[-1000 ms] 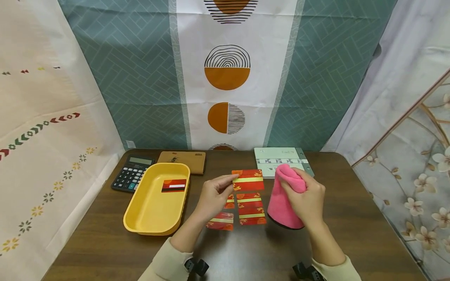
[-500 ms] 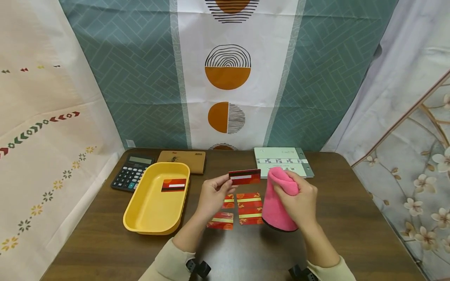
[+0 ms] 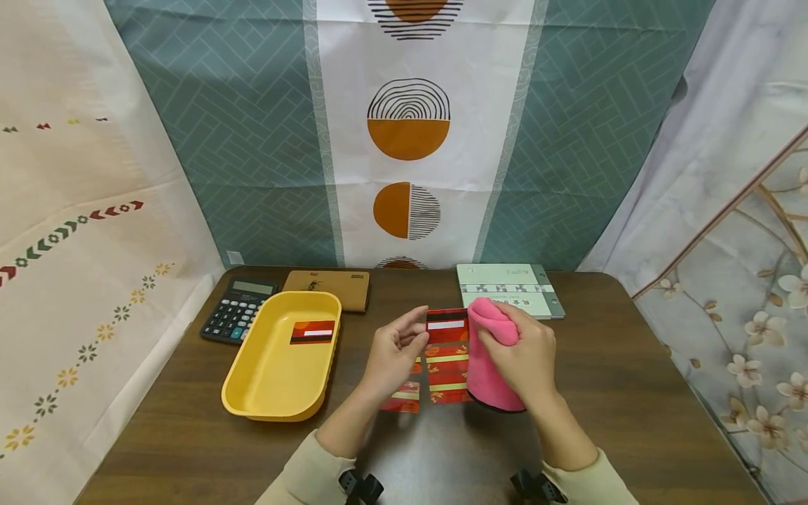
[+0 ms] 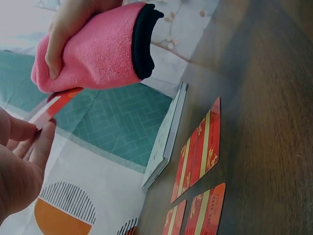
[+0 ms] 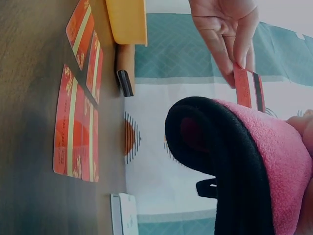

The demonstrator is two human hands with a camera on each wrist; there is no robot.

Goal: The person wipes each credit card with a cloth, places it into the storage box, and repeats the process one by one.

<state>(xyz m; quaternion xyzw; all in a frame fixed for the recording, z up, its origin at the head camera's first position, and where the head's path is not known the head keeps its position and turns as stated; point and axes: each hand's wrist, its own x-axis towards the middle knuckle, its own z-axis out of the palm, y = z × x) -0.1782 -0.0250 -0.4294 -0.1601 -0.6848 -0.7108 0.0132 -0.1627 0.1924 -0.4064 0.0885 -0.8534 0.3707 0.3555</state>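
Observation:
My left hand [image 3: 394,354] pinches a red card [image 3: 447,325] by its left edge, held above the table with the dark stripe and white strip facing me. A folded pink cloth [image 3: 491,365] with black edging is gripped in my right hand [image 3: 525,354]. The cloth touches the card's right end, as the left wrist view also shows. Below lie several red cards [image 3: 449,393] with yellow bands, flat on the table; my left hand partly covers some of them.
A yellow tray [image 3: 252,393] with one red card [image 3: 312,332] in it stands at the left. Behind it are a calculator [image 3: 236,312] and a brown notebook [image 3: 353,289]. A pale green book [image 3: 505,277] lies at the back of the wooden table [image 3: 631,407].
My left hand has turned the card from its yellow-banded face to its striped face. My right hand has brought the pink cloth leftward against the card.

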